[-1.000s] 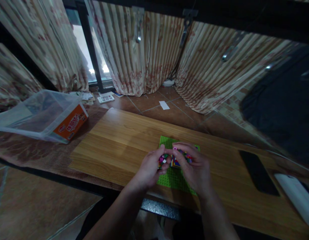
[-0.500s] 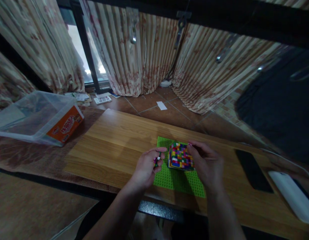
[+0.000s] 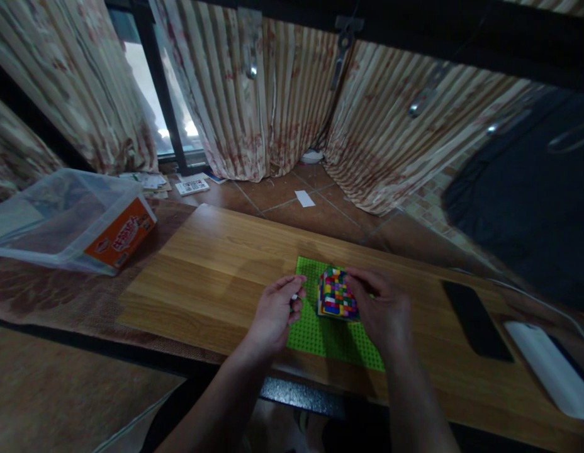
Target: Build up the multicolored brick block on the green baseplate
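Note:
A block of many-coloured toy bricks (image 3: 335, 294) stands on a green studded baseplate (image 3: 315, 340). My right hand (image 3: 381, 308) is at the right side of the block, thumb and fingertips close together over its top. Whether a brick sits between those fingertips is hidden. To the left, over the baseplate's left edge, my left hand (image 3: 275, 311) is curled around some small toy bricks (image 3: 294, 297). Only a white bit and a dark bit of them show between the fingers.
The baseplate lies on a wooden board (image 3: 202, 264). A clear plastic bin (image 3: 60, 220) with an orange label stands at the left. Toward the right lie a black flat object (image 3: 477, 321) and a white oblong object (image 3: 549, 368). Striped curtains (image 3: 282, 94) hang beyond.
My right hand has shifted left across the top of the brick block. The fingers of my left hand have closed further over the small bricks, so fewer of them show.

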### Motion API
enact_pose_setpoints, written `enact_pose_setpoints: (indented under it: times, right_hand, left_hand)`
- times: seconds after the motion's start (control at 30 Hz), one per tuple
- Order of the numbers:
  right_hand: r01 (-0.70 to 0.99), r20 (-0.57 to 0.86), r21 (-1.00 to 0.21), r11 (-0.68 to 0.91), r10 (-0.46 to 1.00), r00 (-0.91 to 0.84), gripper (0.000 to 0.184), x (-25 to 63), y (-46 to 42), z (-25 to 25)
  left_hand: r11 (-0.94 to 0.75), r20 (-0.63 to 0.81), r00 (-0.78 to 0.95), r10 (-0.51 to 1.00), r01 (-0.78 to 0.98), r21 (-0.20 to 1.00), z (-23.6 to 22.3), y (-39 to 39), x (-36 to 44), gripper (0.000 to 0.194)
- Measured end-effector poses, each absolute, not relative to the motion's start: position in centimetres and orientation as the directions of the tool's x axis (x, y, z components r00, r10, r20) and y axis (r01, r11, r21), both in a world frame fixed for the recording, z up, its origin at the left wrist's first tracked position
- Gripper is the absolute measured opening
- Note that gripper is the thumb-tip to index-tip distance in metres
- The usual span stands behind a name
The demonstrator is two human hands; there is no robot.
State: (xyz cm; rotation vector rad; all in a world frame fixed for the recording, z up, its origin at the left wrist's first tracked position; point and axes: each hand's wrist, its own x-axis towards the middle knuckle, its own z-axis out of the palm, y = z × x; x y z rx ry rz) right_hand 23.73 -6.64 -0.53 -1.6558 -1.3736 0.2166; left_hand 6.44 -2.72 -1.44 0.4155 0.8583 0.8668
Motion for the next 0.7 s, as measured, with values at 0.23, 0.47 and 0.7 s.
enact_pose_setpoints:
  times: [0.23,0.47,0.7]
  right_hand:
    - [0.782,0.395,-0.621,0.047,0.881,0.261,0.028,23.3,-6.2,-0.5]
    - [0.854,0.395,-0.518,0.045,0.899,0.192,0.029,22.9,-5.9,-0.9]
    - [0.877,0.390,-0.480,-0.035,0.886,0.249,0.027,22.6,-5.7,-0.9]
  left_hand:
    - [0.592,-0.467,0.363,0.806,-0.482,0.646,-1.3,-2.8,6.3,0.027]
    - [0.597,-0.476,0.361,0.802,-0.468,0.651,-1.4,-2.8,6.4,0.024]
    - [0.592,-0.468,0.363,0.806,-0.480,0.647,-1.3,-2.9,6.3,0.023]
